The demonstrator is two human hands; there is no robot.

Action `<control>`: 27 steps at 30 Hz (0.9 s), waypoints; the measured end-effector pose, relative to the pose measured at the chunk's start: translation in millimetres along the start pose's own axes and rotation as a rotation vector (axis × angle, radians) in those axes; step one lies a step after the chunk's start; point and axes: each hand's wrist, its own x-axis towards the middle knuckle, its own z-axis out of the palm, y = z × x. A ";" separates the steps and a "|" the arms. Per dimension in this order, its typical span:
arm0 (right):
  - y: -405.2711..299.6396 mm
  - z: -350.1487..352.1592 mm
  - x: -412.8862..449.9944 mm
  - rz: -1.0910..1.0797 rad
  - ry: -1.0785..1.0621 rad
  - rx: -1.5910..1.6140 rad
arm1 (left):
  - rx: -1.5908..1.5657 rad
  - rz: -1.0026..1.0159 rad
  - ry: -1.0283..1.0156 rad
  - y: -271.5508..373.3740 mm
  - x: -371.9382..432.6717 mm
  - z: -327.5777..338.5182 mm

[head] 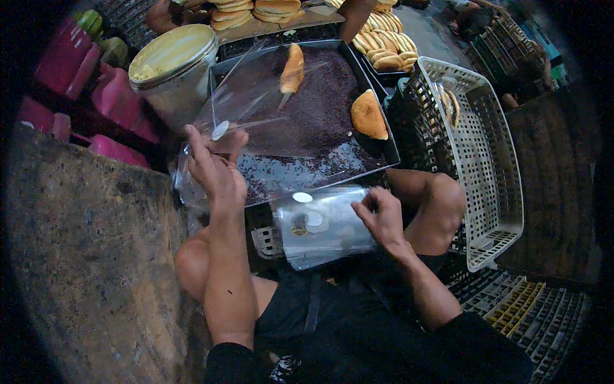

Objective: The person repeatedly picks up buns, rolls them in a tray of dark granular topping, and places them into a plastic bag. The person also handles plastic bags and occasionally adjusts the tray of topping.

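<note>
My left hand holds a clear plastic bag that bears a white oval label. The bag spreads over a metal tray of dark sprinkles. One bun lies lengthwise at the tray's far side, partly overlapped by the film. A second bun rests against the right wall. Across my lap lies a stack of flat clear bags with oval labels. My right hand is at the stack's right edge, fingers curled; whether it pinches a bag cannot be told.
Left of the tray stands a bucket with yellow spread on its top. On the right is a pale plastic crate containing wrapped buns. Bread piles and another person's arm are beyond. A wooden board borders my left.
</note>
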 end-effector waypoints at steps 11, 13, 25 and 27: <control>-40.8 32.8 125.8 -0.236 0.195 -0.380 | 0.064 -0.076 0.074 -7.2 10.4 -8.7; -48.5 74.1 184.5 -0.072 0.134 -0.260 | 0.030 -0.070 0.013 0.5 11.3 -10.5; -10.1 85.7 258.7 0.103 0.304 -0.043 | 0.024 0.265 -0.035 9.6 16.1 -36.7; -7.9 32.7 224.1 -0.004 0.174 -0.269 | 0.089 0.314 0.008 8.4 17.5 -37.2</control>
